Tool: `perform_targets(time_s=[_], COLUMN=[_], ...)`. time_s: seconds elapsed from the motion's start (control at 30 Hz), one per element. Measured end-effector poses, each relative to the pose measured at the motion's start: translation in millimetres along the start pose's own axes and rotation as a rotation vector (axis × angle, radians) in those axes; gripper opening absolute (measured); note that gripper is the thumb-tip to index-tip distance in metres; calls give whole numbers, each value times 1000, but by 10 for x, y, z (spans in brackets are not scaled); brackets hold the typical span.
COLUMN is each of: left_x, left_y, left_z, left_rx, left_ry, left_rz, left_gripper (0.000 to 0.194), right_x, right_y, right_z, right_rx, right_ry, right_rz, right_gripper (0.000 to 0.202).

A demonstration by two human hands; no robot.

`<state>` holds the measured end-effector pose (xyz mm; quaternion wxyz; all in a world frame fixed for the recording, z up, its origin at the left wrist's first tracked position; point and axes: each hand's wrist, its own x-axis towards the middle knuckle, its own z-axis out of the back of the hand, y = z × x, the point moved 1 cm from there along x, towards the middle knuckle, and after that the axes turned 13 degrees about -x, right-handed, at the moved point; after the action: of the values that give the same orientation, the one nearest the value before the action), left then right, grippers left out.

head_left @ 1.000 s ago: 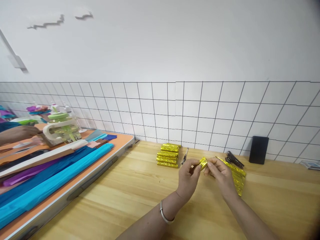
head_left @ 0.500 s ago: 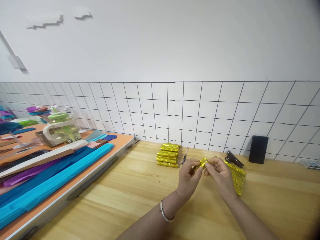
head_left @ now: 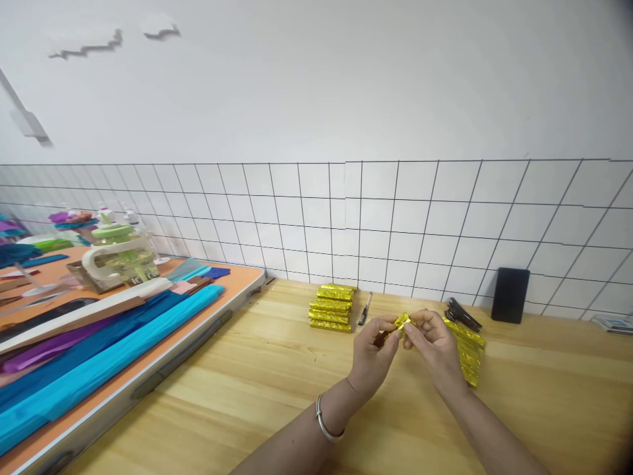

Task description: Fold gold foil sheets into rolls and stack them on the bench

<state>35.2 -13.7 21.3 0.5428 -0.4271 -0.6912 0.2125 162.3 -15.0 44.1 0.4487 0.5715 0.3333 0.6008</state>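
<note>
Above a wooden counter (head_left: 237, 382), the left hand (head_left: 372, 351) and right hand (head_left: 438, 344), both nearly closed, pinch a crinkled gold foil piece (head_left: 402, 320), seemingly mid-shaping, with stacked gold foil bundles (head_left: 330, 309), perhaps done, leftward, and flatter gold foil strips (head_left: 471, 351), perhaps left to do, partly behind the right hand.

glinting gold on foil piece (head_left: 403, 321), foil rolls (head_left: 330, 311), foil stack (head_left: 472, 353) | silver on bangle (head_left: 320, 421) | black on small tool (head_left: 462, 315), flat slab (head_left: 510, 295) | pale yellow grain on tabletop (head_left: 247, 396) | white with black grid on tiled wall (head_left: 316, 218) | orange on side board (head_left: 240, 276) | turquoise, deep blue, purple on folded lengths (head_left: 128, 351)
</note>
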Motion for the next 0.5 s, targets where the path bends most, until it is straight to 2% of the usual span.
perform_targets(time_s=[0.2,0.5], left_x=[-12,-4], left_y=[-8,-92], left_z=[10,-11], left_rx=[43,8], left_ry=[25,32], left_rz=[-22,-13], left_gripper=[8,9], right_x=[24,37], right_y=[55,76], right_z=[47,96], right_rx=[-10,-79], right_ry=[102,123], right_rz=[-38,14], right_gripper=[40,29])
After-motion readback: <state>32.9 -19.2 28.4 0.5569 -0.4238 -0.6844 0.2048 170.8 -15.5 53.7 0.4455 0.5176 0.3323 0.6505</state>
